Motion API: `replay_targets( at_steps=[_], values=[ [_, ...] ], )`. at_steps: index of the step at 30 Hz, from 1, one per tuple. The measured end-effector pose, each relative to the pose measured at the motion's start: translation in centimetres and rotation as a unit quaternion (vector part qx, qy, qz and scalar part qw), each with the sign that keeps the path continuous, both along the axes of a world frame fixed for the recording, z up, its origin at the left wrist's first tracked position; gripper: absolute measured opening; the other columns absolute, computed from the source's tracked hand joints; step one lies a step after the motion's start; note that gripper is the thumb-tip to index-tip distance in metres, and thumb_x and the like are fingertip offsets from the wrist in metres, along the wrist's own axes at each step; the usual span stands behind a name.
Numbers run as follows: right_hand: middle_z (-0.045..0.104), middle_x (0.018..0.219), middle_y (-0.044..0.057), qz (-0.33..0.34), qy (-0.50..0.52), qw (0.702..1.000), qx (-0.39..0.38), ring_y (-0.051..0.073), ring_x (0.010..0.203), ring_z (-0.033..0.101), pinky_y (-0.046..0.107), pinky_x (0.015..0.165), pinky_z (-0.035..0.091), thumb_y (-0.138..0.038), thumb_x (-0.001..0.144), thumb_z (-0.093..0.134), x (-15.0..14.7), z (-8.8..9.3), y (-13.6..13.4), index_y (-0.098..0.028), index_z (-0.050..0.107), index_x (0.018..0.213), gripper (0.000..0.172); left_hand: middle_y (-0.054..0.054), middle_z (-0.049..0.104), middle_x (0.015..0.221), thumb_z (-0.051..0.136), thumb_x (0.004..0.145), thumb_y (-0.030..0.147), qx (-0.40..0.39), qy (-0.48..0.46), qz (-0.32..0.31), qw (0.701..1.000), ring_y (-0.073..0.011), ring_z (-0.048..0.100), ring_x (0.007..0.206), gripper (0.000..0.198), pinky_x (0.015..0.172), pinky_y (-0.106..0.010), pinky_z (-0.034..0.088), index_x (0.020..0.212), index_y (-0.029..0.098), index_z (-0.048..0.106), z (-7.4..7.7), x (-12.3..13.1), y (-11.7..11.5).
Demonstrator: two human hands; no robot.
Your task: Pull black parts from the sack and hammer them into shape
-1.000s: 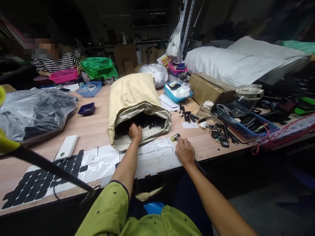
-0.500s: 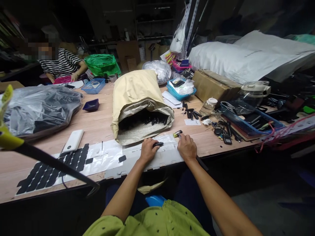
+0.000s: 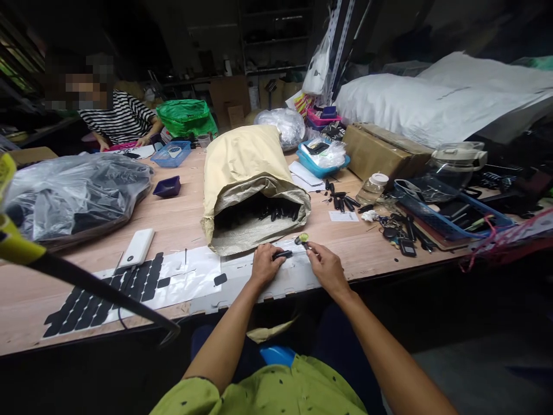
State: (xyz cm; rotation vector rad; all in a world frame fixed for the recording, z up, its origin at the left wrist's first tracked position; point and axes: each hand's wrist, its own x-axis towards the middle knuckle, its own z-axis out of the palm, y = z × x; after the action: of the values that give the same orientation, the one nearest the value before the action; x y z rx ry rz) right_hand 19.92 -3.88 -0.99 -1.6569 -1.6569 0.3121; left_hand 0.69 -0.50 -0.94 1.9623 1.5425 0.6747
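My left hand (image 3: 265,265) rests on the grey-white board (image 3: 259,286) at the table's front edge. Its fingers are closed on a small black elongated piece (image 3: 284,253) whose right end sticks out. Close by on the right, my right hand (image 3: 327,268) is wrapped round a small hammer (image 3: 302,237) with a yellow-green face. The hammer's head lies just above and right of the black piece, apart from it. Behind both hands lies a beige sack (image 3: 246,155), its mouth towards me, with many black pieces (image 3: 276,213) inside.
Black solar-like sheets (image 3: 103,294) and a white power bank (image 3: 137,246) lie left. Loose black parts (image 3: 341,199), keys (image 3: 393,230), a jar (image 3: 372,189) and a blue basket (image 3: 453,216) stand right. A yellow-black rod (image 3: 86,279) crosses the left foreground. Across the table sits another person (image 3: 118,118).
My right hand has turned, and the hammer's head has moved left, nearer the black piece. My left hand stays on the board holding the piece. The whole view has shifted slightly.
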Motion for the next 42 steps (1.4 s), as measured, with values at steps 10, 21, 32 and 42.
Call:
replay_targets(
  at_steps=[10, 21, 32, 42],
  values=[
    [0.074, 0.099, 0.009, 0.035, -0.065, 0.997, 0.003, 0.019, 0.091, 0.068, 0.029, 0.082, 0.053, -0.019, 0.09, 0.048, -2.7, 0.4, -0.7, -0.02, 0.073, 0.108, 0.03, -0.002, 0.064, 0.09, 0.071, 0.081, 0.022, 0.0, 0.012, 0.003, 1.0, -0.021, 0.054, 0.097, 0.017, 0.089, -0.035, 0.043, 0.096, 0.027, 0.075, -0.1, 0.3, 0.0],
    [0.073, 0.099, 0.008, 0.004, -0.102, 0.994, -0.025, 0.019, 0.088, 0.067, 0.028, 0.078, 0.052, -0.019, 0.09, 0.046, -2.8, 0.2, -0.8, -0.021, 0.071, 0.111, 0.032, -0.003, 0.064, 0.093, 0.069, 0.083, 0.025, -0.01, 0.017, -0.002, 1.0, -0.022, 0.053, 0.099, 0.016, 0.09, -0.036, 0.042, 0.097, 0.027, 0.075, 0.0, 0.5, -0.1],
    [0.072, 0.098, 0.006, 0.046, -0.079, 0.996, -0.005, 0.018, 0.088, 0.065, 0.027, 0.077, 0.051, -0.019, 0.09, 0.047, -3.5, -0.3, -1.0, -0.023, 0.072, 0.109, 0.031, -0.003, 0.063, 0.094, 0.067, 0.083, 0.025, -0.013, 0.022, 0.0, 1.0, -0.022, 0.052, 0.1, 0.014, 0.09, -0.035, 0.041, 0.095, 0.027, 0.073, -0.3, 0.5, -0.1],
    [0.063, 0.094, 0.007, -0.133, -0.225, 0.96, -0.099, 0.018, 0.084, 0.054, 0.027, 0.067, 0.035, -0.017, 0.088, 0.055, 4.4, -0.7, 4.0, -0.024, 0.071, 0.111, 0.029, -0.003, 0.065, 0.093, 0.068, 0.08, 0.024, -0.005, 0.021, 0.002, 1.0, -0.0215, 0.053, 0.097, 0.013, 0.091, -0.036, 0.042, 0.092, 0.024, 0.073, 0.3, 0.6, -0.2]
  ],
)
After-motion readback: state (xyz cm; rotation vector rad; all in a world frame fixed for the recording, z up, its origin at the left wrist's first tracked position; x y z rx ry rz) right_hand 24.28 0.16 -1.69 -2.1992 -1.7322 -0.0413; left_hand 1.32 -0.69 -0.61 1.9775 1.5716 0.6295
